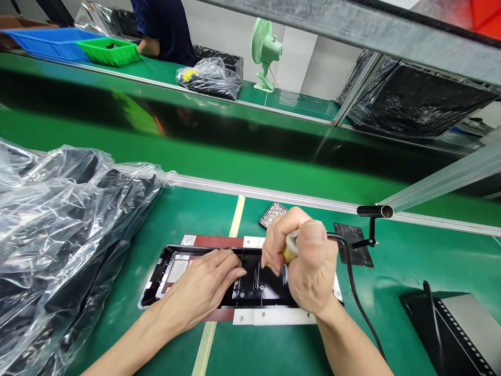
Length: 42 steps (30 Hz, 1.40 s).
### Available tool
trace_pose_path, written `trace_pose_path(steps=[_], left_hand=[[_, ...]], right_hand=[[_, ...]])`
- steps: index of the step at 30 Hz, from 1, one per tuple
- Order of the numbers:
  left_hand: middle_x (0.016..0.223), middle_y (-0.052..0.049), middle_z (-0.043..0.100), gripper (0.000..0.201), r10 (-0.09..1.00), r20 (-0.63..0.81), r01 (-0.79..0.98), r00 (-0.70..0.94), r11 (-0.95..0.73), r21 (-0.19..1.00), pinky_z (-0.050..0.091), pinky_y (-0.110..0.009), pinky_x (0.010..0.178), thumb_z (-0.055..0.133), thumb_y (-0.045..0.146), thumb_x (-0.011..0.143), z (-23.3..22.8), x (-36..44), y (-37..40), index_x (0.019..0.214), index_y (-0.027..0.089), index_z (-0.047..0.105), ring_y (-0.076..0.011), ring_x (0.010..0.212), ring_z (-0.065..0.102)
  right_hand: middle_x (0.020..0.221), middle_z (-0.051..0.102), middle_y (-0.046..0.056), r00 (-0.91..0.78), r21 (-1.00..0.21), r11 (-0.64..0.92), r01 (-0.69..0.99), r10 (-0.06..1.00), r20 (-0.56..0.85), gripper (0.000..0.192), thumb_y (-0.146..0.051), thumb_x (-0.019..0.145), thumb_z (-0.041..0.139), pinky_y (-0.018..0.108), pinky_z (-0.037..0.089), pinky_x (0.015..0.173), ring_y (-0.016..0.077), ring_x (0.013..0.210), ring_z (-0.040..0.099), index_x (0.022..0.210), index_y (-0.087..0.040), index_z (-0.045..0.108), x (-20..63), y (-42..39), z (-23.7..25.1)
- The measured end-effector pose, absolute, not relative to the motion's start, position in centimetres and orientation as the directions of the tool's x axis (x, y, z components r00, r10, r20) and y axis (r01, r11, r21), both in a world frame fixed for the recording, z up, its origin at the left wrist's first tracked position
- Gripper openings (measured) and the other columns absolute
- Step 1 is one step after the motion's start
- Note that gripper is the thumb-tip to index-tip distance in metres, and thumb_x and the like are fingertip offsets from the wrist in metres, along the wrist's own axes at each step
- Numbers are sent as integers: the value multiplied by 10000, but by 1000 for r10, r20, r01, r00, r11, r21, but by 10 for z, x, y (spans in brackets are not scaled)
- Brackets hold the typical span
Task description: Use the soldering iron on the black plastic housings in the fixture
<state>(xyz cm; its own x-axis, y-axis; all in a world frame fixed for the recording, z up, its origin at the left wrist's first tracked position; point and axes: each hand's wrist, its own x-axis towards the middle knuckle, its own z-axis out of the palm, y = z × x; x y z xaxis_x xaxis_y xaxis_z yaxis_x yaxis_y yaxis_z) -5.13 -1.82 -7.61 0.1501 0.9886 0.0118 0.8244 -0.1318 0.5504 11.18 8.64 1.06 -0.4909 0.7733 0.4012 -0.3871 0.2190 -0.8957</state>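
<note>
A long black plastic housing [250,303] lies in a fixture with a dark red base and white side strips [274,316]. My left hand [215,271] rests over the housing's left half, fingers stretched out and fingertips touching its inner surface. My right hand [309,261] is wrapped round the pale, yellowish handle of a soldering iron [290,246], held above the right half of the housing. Its black cord [352,277] runs out behind the hand and down to the right. The iron's tip is mostly hidden by my fingers.
A plastic-wrapped stack [78,250] covers the left. Behind my hands lie a small framed pad [273,215] and a black tube holder [373,211]. A dark box [454,329] stands at right. Across the conveyor [219,151] are a fan [266,49], bins [111,52] and a person [168,31].
</note>
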Motion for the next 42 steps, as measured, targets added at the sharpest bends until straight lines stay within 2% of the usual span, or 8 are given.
trace_pose_path(steps=[9, 15, 19, 26, 29, 32, 37, 42], left_hand=[[844, 10, 584, 299, 986, 121, 649, -115, -18, 760, 405, -284, 699, 371, 386, 1078, -25, -49, -1, 941, 213, 573, -139, 728, 530], [1138, -69, 649, 453, 936, 321, 315, -143, -265, 912, 507, -320, 879, 339, 555, 1052, 11, -24, 30, 1157, 207, 609, -191, 974, 614], [1308, -111, 609, 632, 928, 365, 109, -76, -356, 928, 562, -326, 711, 287, 686, 995, 19, -3, 42, 1266, 214, 607, -194, 854, 650], [1372, -124, 599, 526, 836, 548, 113, -37, -541, 833, 512, -408, 1037, 326, 541, 1055, 22, 6, 51, 1244, 184, 664, -265, 1222, 597], [1313, -128, 637, 493, 816, 577, 97, -13, -574, 813, 538, -398, 987, 348, 504, 1060, 24, 4, 53, 1172, 177, 700, -257, 1185, 619], [1106, -123, 699, 556, 835, 551, 41, -1, -550, 834, 571, -361, 850, 363, 594, 1023, 24, 4, 55, 1081, 166, 713, -229, 984, 678], [897, -108, 664, 603, 803, 595, 47, -27, -594, 803, 543, -347, 805, 393, 668, 967, 19, 4, 61, 886, 153, 696, -223, 884, 653], [891, -88, 639, 564, 812, 584, 83, -23, -580, 810, 501, -330, 762, 419, 655, 969, 11, 2, 66, 949, 167, 699, -194, 811, 596]], right_hand=[[577, 457, -36, -513, -887, 226, -402, 747, 422, 462, -474, 1054, 385, 280, 434, 514, 102, 516, 457, 696, -214, 517, 111, 88, 12], [582, 454, -37, -506, -893, 234, -385, 755, 416, 456, -464, 1047, 403, 276, 445, 513, 98, 501, 453, 679, -214, 503, 109, 87, 10], [589, 478, -10, -505, -897, 342, -280, 743, 440, 504, -467, 1049, 379, 273, 425, 530, 116, 555, 476, 627, -210, 481, 110, 86, 10], [553, 482, -27, -485, -919, 309, -245, 782, 392, 485, -428, 1050, 398, 240, 360, 449, 88, 467, 383, 629, -203, 481, 111, 86, 13], [548, 465, -25, -498, -923, 286, -258, 779, 381, 467, -419, 1045, 415, 243, 356, 444, 97, 478, 398, 644, -199, 512, 112, 86, 12], [581, 454, -24, -496, -913, 299, -277, 770, 402, 422, -417, 1039, 428, 240, 345, 443, 100, 500, 409, 681, -205, 495, 112, 85, 11], [559, 340, -45, -498, -920, 290, -264, 776, 387, 484, -521, 1033, 378, 237, 255, 402, 84, 464, 287, 655, -220, 393, 110, 85, 9], [509, 337, -41, -459, -932, 238, -275, 819, 345, 557, -585, 1022, 344, 254, 212, 384, 88, 440, 265, 602, -220, 376, 105, 87, 6]])
